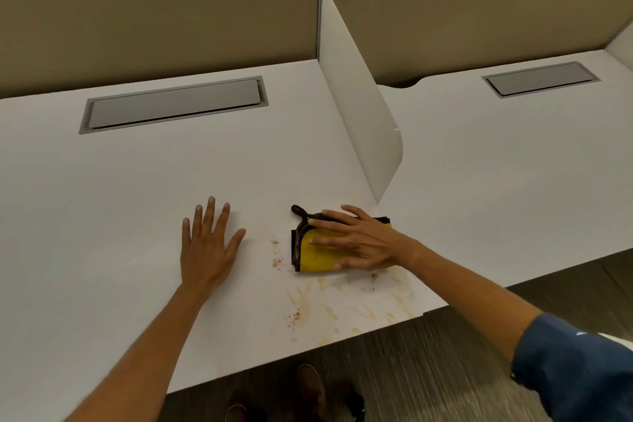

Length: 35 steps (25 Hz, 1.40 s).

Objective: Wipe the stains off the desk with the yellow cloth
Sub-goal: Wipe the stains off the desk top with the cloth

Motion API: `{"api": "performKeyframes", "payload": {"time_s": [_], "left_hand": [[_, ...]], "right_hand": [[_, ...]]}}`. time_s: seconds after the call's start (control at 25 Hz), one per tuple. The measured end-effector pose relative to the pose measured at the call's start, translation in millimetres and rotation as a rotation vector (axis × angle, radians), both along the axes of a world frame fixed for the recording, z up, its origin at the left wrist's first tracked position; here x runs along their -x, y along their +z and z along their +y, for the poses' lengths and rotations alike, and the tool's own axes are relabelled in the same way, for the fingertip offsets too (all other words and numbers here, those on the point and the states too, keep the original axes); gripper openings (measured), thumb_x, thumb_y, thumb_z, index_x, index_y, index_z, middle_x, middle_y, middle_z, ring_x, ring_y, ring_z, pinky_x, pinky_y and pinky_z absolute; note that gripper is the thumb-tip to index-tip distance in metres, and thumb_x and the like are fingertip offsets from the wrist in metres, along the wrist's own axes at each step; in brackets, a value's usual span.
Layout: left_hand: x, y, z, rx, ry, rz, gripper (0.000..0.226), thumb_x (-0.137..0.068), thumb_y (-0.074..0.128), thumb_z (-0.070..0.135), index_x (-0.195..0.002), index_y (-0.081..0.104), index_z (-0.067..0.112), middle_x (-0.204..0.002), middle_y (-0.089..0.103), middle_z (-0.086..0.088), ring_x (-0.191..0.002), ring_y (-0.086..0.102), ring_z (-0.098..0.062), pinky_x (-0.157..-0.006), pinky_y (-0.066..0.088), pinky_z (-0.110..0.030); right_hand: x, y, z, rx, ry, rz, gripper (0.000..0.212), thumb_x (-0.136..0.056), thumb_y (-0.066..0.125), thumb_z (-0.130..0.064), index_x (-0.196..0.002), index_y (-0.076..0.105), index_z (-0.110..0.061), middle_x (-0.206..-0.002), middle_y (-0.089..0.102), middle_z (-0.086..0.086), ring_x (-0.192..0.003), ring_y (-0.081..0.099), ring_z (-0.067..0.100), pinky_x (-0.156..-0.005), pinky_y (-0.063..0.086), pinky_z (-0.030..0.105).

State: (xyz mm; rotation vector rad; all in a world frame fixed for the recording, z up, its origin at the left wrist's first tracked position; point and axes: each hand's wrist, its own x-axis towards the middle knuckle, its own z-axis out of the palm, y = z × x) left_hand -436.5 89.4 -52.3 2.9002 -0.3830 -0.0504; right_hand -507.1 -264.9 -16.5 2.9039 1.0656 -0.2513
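A folded yellow cloth [317, 255] with a dark border and a dark loop lies on the white desk [137, 181] near its front right corner. My right hand [359, 240] presses flat on top of the cloth, fingers spread. Orange-brown smears [342, 308] streak the desk just in front of the cloth, and small crumb-like specks [276, 262] lie to its left. My left hand [209, 243] rests flat on the bare desk, fingers apart, a short way left of the cloth.
A white divider panel [356, 103] stands upright just behind the cloth, separating this desk from the one on the right. Grey cable hatches [174, 104] are set in the back of each desk. The desk's front edge runs close to the smears, with dark floor below.
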Motion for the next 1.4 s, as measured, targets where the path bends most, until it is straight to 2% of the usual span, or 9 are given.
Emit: {"api": "performKeyframes", "payload": {"time_s": [0.16, 0.44, 0.64, 0.76, 0.88, 1.0, 1.2, 1.4], "left_hand": [[-17, -6, 17, -0.037, -0.042, 0.012, 0.074, -0.097, 0.015, 0.068, -0.162, 0.017, 0.031, -0.172, 0.004, 0.001, -0.159, 0.001, -0.024, -0.128, 0.000, -0.047], [-21, -20, 30, -0.014, -0.059, 0.053, 0.067, -0.100, 0.017, 0.067, -0.161, 0.009, 0.041, -0.172, 0.004, 0.008, -0.159, 0.000, -0.019, -0.128, 0.001, -0.048], [-26, -27, 33, -0.001, -0.061, 0.042, 0.066, -0.100, 0.017, 0.068, -0.160, 0.008, 0.044, -0.172, 0.004, 0.010, -0.159, 0.001, -0.017, -0.128, 0.001, -0.048], [-25, -29, 34, -0.012, -0.060, 0.035, 0.066, -0.100, 0.017, 0.068, -0.160, 0.008, 0.044, -0.172, 0.006, 0.009, -0.159, 0.002, -0.018, -0.128, 0.002, -0.049], [-26, -28, 32, -0.004, -0.064, 0.036, 0.066, -0.100, 0.018, 0.067, -0.161, 0.010, 0.043, -0.172, 0.008, 0.007, -0.159, 0.004, -0.020, -0.127, 0.002, -0.049], [-25, -28, 33, -0.003, -0.065, 0.039, 0.067, -0.099, 0.016, 0.069, -0.161, 0.009, 0.044, -0.172, 0.007, 0.008, -0.159, 0.003, -0.020, -0.127, 0.002, -0.050], [-26, -30, 34, -0.005, -0.070, 0.049, 0.068, -0.098, 0.014, 0.071, -0.160, 0.007, 0.044, -0.172, 0.004, 0.009, -0.159, -0.001, -0.018, -0.127, -0.002, -0.049], [-27, -32, 35, -0.011, -0.068, 0.051, 0.067, -0.098, 0.015, 0.071, -0.160, 0.006, 0.046, -0.172, 0.004, 0.009, -0.159, -0.001, -0.018, -0.126, -0.004, -0.047]], "right_hand": [[-14, -12, 2, -0.007, 0.074, 0.012, 0.071, -0.093, 0.028, -0.072, -0.156, 0.010, -0.044, -0.168, -0.002, -0.009, -0.155, 0.003, 0.021, -0.120, 0.016, 0.053], [-16, -33, 0, -0.106, 0.083, -0.038, 0.073, -0.093, 0.033, -0.072, -0.156, 0.011, -0.043, -0.168, -0.002, -0.005, -0.155, -0.001, 0.024, -0.121, 0.019, 0.049], [-16, -37, 0, -0.144, 0.060, -0.030, 0.066, -0.097, 0.031, -0.068, -0.155, 0.013, -0.045, -0.168, 0.000, -0.008, -0.156, 0.000, 0.022, -0.121, 0.022, 0.045], [-14, -37, -1, -0.181, 0.043, -0.036, 0.061, -0.099, 0.033, -0.063, -0.155, 0.017, -0.044, -0.168, 0.005, -0.008, -0.155, 0.003, 0.020, -0.120, 0.024, 0.038], [-12, -33, -2, -0.209, 0.013, -0.029, 0.057, -0.101, 0.035, -0.059, -0.154, 0.023, -0.043, -0.167, 0.011, -0.009, -0.154, 0.009, 0.017, -0.108, 0.034, 0.030], [-7, -30, -4, -0.239, -0.067, -0.023, 0.055, -0.101, 0.037, -0.055, -0.153, 0.027, -0.041, -0.166, 0.017, -0.010, -0.151, 0.020, 0.018, -0.098, 0.042, 0.033], [14, -31, -16, -0.237, -0.246, -0.079, 0.054, -0.102, 0.037, -0.052, -0.153, 0.029, -0.039, -0.165, 0.022, -0.009, -0.149, 0.026, 0.019, -0.095, 0.044, 0.034], [50, -36, -11, -0.281, -0.561, -0.142, 0.053, -0.101, 0.036, -0.055, -0.151, 0.033, -0.040, -0.164, 0.024, -0.011, -0.149, 0.027, 0.016, -0.087, 0.045, 0.033]]}}
